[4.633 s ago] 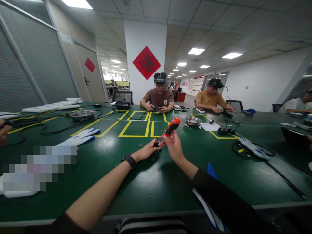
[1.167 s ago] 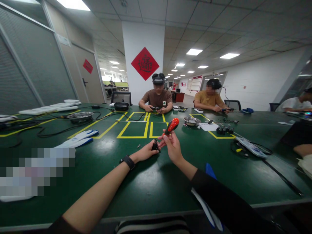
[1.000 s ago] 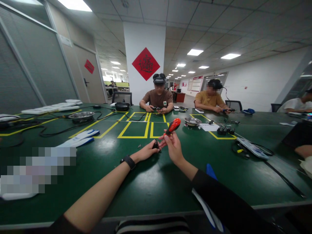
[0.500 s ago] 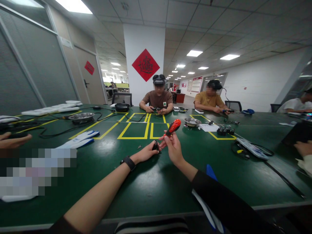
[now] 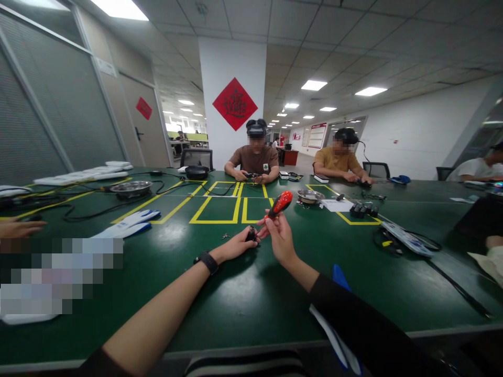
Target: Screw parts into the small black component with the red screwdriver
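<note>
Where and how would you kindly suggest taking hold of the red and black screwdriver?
The screwdriver is probably best gripped by its thick handle, coming from the right: it leans up and rightward, leaving that bulging end exposed, while its shaft points down-left toward the black part in the left hand.

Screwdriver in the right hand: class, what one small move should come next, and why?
Probably a slight, gentle twist of the screwdriver by the right hand, while the left hand steadies the small black part. The screwdriver slants down toward that part, which the left hand grips close by; whether its tip is seated is too small to tell.
</note>
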Tool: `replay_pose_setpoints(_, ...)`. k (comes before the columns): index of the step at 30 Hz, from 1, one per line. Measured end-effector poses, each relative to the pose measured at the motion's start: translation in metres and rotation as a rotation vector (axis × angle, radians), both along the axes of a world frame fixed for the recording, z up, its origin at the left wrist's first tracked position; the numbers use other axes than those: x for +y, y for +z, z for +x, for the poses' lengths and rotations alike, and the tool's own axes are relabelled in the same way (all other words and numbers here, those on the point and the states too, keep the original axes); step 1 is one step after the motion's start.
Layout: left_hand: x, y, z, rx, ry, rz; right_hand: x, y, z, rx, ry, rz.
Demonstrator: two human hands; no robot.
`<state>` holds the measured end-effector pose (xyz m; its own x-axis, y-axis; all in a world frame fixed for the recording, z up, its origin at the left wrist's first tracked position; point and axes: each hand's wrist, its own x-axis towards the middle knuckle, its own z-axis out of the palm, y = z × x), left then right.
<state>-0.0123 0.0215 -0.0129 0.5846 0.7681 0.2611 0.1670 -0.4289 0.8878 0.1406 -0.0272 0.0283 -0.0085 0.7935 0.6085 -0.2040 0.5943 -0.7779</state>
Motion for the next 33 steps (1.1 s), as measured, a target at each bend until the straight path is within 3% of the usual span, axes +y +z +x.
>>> replay_pose_setpoints(22, -0.0002, 0.0007, 0.0005, 0.022, -0.015, 0.01, 0.0006, 0.0004, 0.002, 0.003, -0.005, 0.012)
replay_pose_setpoints(33, -0.0002, 0.0011, 0.0003, 0.026, 0.026, 0.022, 0.0015, -0.0008, -0.0004, 0.044, 0.079, -0.005)
